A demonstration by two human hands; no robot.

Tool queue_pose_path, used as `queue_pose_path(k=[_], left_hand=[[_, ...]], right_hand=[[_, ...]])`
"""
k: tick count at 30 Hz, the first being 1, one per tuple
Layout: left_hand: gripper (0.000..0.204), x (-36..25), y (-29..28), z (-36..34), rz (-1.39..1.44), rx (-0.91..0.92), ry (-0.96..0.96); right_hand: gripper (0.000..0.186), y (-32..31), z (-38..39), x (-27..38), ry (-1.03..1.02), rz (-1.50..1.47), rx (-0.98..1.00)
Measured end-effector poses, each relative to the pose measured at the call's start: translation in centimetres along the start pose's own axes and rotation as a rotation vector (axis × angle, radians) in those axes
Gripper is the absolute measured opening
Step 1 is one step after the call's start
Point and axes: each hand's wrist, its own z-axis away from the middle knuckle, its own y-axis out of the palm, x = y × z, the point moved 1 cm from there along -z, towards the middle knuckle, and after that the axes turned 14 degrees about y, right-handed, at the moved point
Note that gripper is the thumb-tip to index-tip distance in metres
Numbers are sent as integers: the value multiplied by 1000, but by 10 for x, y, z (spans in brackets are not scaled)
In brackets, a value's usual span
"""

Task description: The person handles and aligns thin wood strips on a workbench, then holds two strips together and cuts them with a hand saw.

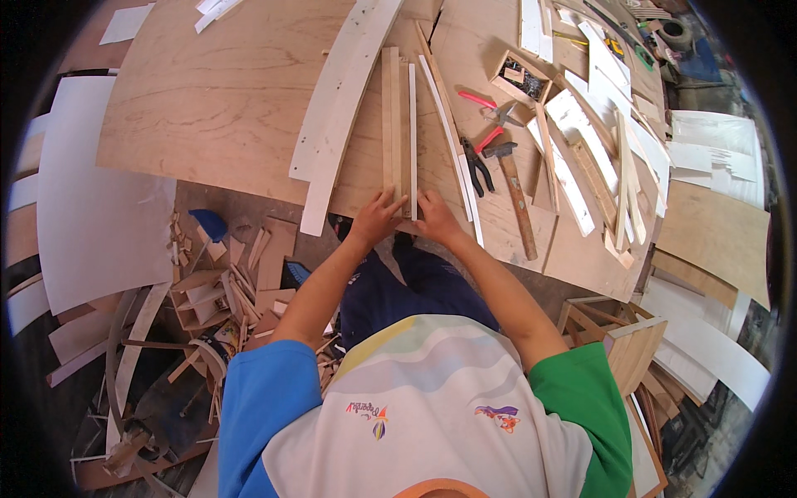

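Note:
Narrow wooden strips (388, 124) lie side by side on the plywood tabletop, running away from me. A thin white-faced strip (413, 133) stands along their right side. My left hand (378, 217) is closed round the near end of the wooden strips, fingers bent over them. At the near end of the white-faced strip, my right hand (437, 219) closes from the right, fingertips against it. Both hands are close together at the table's front edge. The undersides of the strips and some fingertips are hidden.
Left of the strips lies a long white board (342, 108). To the right are a hammer (513, 195), black-handled pliers (476, 166), red-handled pincers (498, 112), a wooden box of fasteners (520, 76) and loose white strips (581, 141). Wood scraps (249, 274) cover the floor at left.

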Motion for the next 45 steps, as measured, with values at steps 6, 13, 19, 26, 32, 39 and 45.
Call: queue_pose_path(k=[6, 13, 19, 26, 32, 39, 45], left_hand=[[57, -3, 3, -3, 1, 1, -35], [57, -8, 0, -4, 19, 7, -85], [56, -14, -2, -3, 24, 2, -149], [52, -26, -4, -10, -135, -51, -164], [54, -34, 4, -35, -83, -59, -36], [53, -40, 8, -49, -124, 106, -21], [49, -34, 14, -46, -141, 86, 9]], right_hand=[[73, 4, 1, 1, -21, -45, -131], [57, 9, -3, -8, 336, -512, -117], [55, -1, 6, -23, 414, -468, -191], [43, -20, 18, -11, 382, -176, -180], [36, -17, 26, -11, 276, -59, -369], [29, -40, 22, -23, 320, 101, -475], [26, -43, 15, -19, 367, 209, -470]])
